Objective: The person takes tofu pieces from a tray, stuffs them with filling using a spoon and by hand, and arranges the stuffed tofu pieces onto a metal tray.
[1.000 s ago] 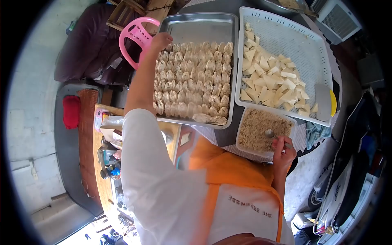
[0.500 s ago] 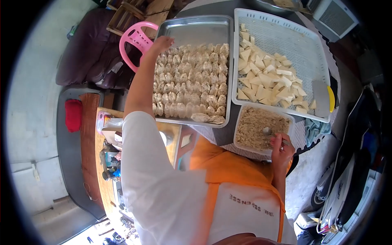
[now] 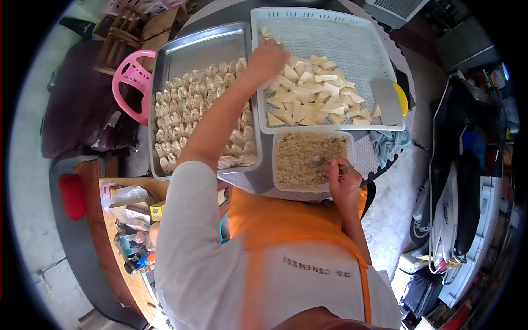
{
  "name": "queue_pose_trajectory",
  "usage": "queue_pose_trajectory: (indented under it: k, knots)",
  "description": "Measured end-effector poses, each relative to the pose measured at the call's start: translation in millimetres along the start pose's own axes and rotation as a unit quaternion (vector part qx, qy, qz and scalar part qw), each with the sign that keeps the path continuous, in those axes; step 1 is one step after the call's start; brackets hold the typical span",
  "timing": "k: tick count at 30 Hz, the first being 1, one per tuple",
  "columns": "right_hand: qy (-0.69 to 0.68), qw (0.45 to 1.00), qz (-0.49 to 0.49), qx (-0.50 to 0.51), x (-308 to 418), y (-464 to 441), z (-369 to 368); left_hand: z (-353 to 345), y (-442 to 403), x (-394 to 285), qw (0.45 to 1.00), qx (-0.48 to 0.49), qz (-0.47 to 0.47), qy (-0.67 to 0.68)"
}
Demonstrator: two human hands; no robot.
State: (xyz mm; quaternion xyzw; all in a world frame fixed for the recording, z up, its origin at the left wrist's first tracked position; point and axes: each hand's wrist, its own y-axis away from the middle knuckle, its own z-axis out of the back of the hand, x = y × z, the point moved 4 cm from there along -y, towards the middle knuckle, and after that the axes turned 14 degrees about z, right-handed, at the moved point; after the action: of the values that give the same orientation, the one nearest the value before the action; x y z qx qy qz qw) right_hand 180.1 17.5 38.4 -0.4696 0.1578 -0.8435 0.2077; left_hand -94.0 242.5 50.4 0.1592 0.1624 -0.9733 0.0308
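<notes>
The pale cut pieces lie in a loose heap in the white tray, mostly in its near half, with a few in the far left corner. They look light, soft and slightly moist, so I'd judge that they dent or tear under a hard pinch. The thicker edges seem the best place to take one, lightly, between thumb and fingertips.

The left hand is over the left side of this tray, by the few far pieces, its fingers curled downward; I cannot tell whether they have a piece. The right hand has its fingers closed around the handle of a spoon, whose bowl rests in the crumbly filling. The spoon looks stiff and light, well held by the handle; the filling looks moist and loose enough to scoop easily.

The filling's square tub sits just on the near side of the white tray. To the left, a metal tray holds close rows of filled pieces, which look plump and easily squashed, better lifted by their sides. A scraper with a yellow handle lies at the white tray's near right corner, and a bluish cloth is just beside that corner on the worktop.
</notes>
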Motion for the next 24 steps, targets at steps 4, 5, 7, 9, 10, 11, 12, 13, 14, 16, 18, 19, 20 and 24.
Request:
queue_pose_trajectory:
  k: [4, 5, 7, 9, 10, 11, 12, 13, 14, 16, 18, 19, 20, 24]
  knots:
    - [0.01, 1.0, 0.02, 0.001, 0.6, -1.1, 1.5, -26.0, -1.4, -26.2, 0.988, 0.114, -0.06, -0.089]
    - [0.016, 1.0, 0.021, 0.007, 0.5, -0.7, 2.3, -27.6, -1.1, -26.9, 0.989, 0.103, -0.067, -0.079]
    - [0.024, 0.999, 0.02, 0.016, 0.5, -1.1, 2.7, -26.4, 3.1, -24.0, 0.992, 0.082, -0.079, -0.062]
    - [0.008, 1.0, 0.025, 0.005, 1.6, -2.2, 3.1, -18.6, 14.1, -19.5, 0.997, 0.046, -0.053, 0.017]
    - [0.0, 1.0, 0.025, -0.001, 2.4, -2.1, 3.1, -9.0, 23.3, -19.6, 0.997, 0.031, -0.04, 0.056]
    - [-0.007, 1.0, 0.026, -0.005, 2.4, -1.8, 3.1, 0.2, 32.7, -18.1, 0.996, 0.027, -0.011, 0.083]
    - [-0.014, 1.0, 0.026, -0.008, 1.8, -2.0, 3.5, 16.7, 43.3, -20.6, 0.994, 0.024, 0.018, 0.109]
    - [-0.02, 0.999, 0.025, -0.013, 2.5, -2.7, 4.4, 30.1, 54.8, -22.6, 0.989, 0.021, 0.046, 0.135]
    - [-0.032, 0.999, 0.008, -0.01, 7.3, -5.7, 7.0, 36.6, 67.9, -22.1, 0.949, 0.059, 0.081, 0.298]
    - [-0.082, 0.996, -0.005, -0.036, 1.5, -3.2, 9.1, 46.1, 97.0, -24.8, 0.782, 0.126, 0.151, 0.591]
    - [-0.129, 0.99, -0.019, -0.056, 2.7, -2.8, 14.7, 61.9, 134.0, -43.9, 0.709, 0.209, 0.209, 0.64]
    - [-0.137, 0.987, -0.014, -0.078, 7.9, -5.1, 19.0, 65.7, 149.9, -52.1, 0.668, 0.247, 0.237, 0.661]
    - [-0.145, 0.984, -0.008, -0.1, 14.5, -7.9, 22.7, 64.2, 161.5, -57.5, 0.658, 0.273, 0.245, 0.658]
    - [-0.101, 0.986, 0.093, -0.097, 42.6, -24.1, 40.6, 50.4, 197.6, -79.2, 0.587, 0.33, 0.248, 0.696]
